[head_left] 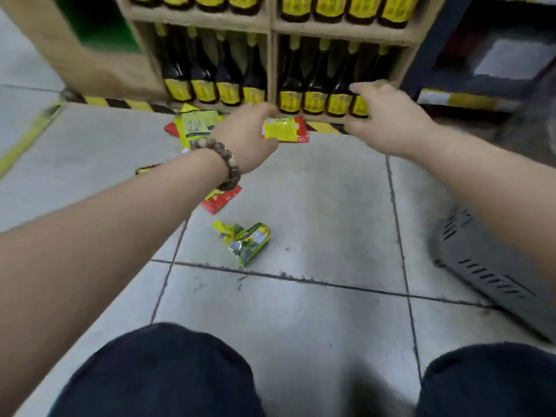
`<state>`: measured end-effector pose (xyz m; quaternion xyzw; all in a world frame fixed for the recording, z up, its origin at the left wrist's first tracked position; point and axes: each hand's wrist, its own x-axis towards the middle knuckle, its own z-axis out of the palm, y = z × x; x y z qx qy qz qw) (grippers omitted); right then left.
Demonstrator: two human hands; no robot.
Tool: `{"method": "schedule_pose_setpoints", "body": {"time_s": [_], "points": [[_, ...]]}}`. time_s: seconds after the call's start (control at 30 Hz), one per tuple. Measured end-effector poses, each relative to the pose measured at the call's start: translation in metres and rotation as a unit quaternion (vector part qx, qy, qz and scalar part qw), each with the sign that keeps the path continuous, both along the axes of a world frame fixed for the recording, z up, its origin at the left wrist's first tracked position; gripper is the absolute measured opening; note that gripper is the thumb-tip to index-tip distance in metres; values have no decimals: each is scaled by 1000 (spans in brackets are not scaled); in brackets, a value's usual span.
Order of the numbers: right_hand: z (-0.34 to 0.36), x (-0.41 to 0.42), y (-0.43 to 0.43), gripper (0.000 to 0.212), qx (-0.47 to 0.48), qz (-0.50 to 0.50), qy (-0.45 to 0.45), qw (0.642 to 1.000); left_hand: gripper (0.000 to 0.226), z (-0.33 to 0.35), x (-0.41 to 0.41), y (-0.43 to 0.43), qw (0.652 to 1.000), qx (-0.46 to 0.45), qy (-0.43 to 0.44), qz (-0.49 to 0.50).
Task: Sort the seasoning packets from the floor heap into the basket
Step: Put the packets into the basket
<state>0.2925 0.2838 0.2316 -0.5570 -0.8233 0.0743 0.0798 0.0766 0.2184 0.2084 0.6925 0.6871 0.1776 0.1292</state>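
Two dark-trousered knees (168, 374) frame the tiled floor (301, 326). The left hand (246, 139) pinches a yellow-and-red packet (284, 130); the right hand (388, 118) hovers open, empty. Best: firm grip, carry right to the grey basket (487, 275); other packets (245, 242) lie nearer.
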Motion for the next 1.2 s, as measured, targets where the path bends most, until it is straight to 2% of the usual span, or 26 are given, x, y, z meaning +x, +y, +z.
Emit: {"method": "schedule_pose_setpoints", "body": {"time_s": [0.2, 0.37, 0.5, 0.63, 0.73, 0.83, 0.9, 0.97, 1.03, 1.2], "points": [[-83, -142, -10, 58, -104, 58, -40, 992, 50, -81, -124, -64, 990, -81, -15, 118], [-174, -225, -48, 57, -213, 134, -52, 966, 50, -155, -186, -118, 964, -148, -42, 217], [-228, -254, -78, 70, -276, 173, -49, 944, 49, -205, -204, -145, 944, -187, -55, 267], [-269, -240, -111, 96, -333, 268, -95, 899, 48, -243, -205, -165, 938, -199, -80, 272], [-297, -221, -131, 110, -323, 318, -154, 878, 46, -263, -193, -169, 942, -198, -87, 257], [-315, -205, -137, 109, -303, 326, -174, 878, 43, -277, -179, -164, 948, -208, -90, 222], [-322, -197, -135, 104, -287, 296, -175, 894, 40, -282, -170, -158, 952, -223, -77, 195], [-324, -190, -131, 94, -271, 274, -133, 913, 38, -284, -161, -151, 953, -227, -76, 186], [-330, -181, -122, 86, -205, 286, -104, 930, 37, -286, -154, -142, 954, -228, -77, 181], [-330, -171, -88, 87, -66, 195, -66, 976, 39, -292, -166, -108, 948, -183, -93, 245]]}}
